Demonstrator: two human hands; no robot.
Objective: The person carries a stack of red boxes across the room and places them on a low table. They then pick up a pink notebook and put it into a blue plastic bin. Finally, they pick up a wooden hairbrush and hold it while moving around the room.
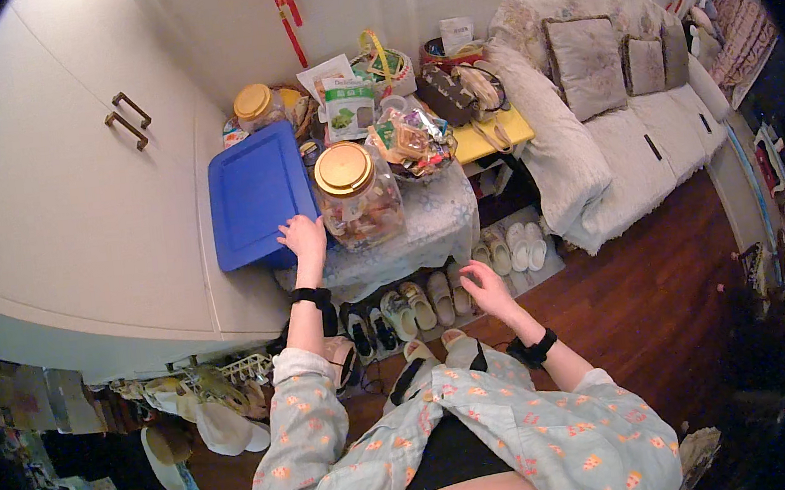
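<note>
My left hand (pixel 305 238) is over the near right corner of a blue plastic lid (pixel 256 194), its fingers slightly apart; whether they press on it is unclear. The lid sits on a blue storage bin, of which only a sliver shows. Right beside that hand stands a clear plastic jar (pixel 361 209) with a gold screw lid, filled with wrapped pieces. My right hand (pixel 489 287) hangs in the air in front of the cloth-covered table (pixel 432 220), fingers curved and apart, with nothing in it. Below it are slippers (pixel 500 256) on the floor.
Snack packets (pixel 414 140), a white-and-green pouch (pixel 349 107) and a second gold-lidded jar (pixel 256 106) crowd the table. A yellow stool (pixel 495 134) bears bags. A white cabinet (pixel 75 190) flanks the left, a covered sofa (pixel 631 144) the right. Several shoes (pixel 406 311) line the floor.
</note>
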